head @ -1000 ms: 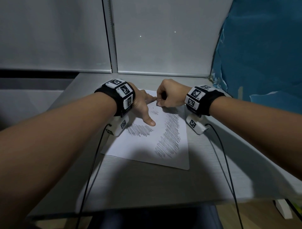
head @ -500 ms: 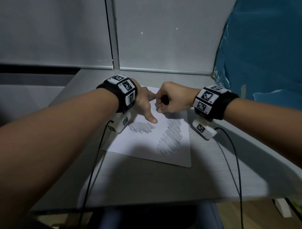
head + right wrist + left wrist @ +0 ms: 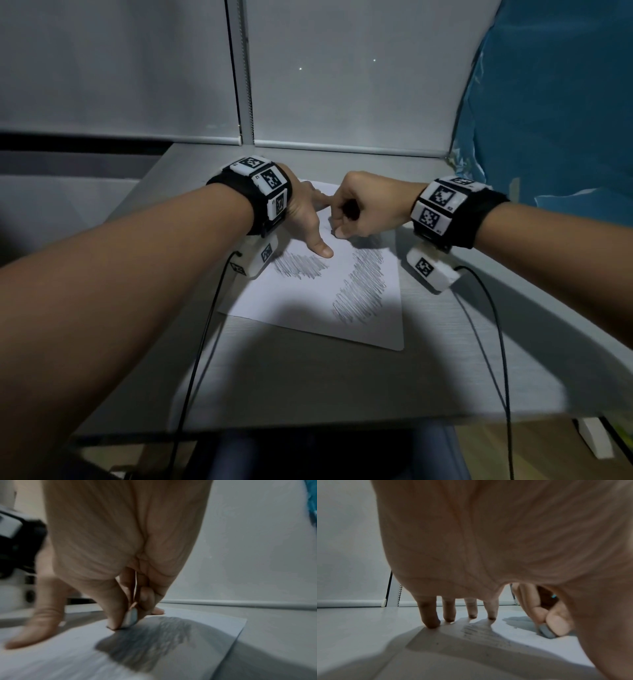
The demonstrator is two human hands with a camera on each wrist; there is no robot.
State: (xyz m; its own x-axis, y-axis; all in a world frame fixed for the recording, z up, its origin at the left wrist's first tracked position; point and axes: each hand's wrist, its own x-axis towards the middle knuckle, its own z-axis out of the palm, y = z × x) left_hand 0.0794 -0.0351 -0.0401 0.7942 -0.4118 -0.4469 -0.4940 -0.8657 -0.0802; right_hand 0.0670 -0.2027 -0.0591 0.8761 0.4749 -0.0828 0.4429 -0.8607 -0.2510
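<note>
On pale, faintly grained counter (image 3: 308, 387): flat white paper sheet (image 3: 305, 305), near corner rounded, two dense patches of pencil scribble (image 3: 359, 291). Left hand (image 3: 305, 219) presses sheet, fingers (image 3: 429, 615) straight, spread, tips down. Right hand (image 3: 370, 209) curled, thumb and fingers pinching small grey rounded eraser (image 3: 131, 616), its edge touching sheet's far part.

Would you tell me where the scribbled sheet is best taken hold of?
Probably the near right corner, from the near side: the sheet lies flat, the left hand presses its far part, the right hand pinches an eraser there; this corner is free.
</note>
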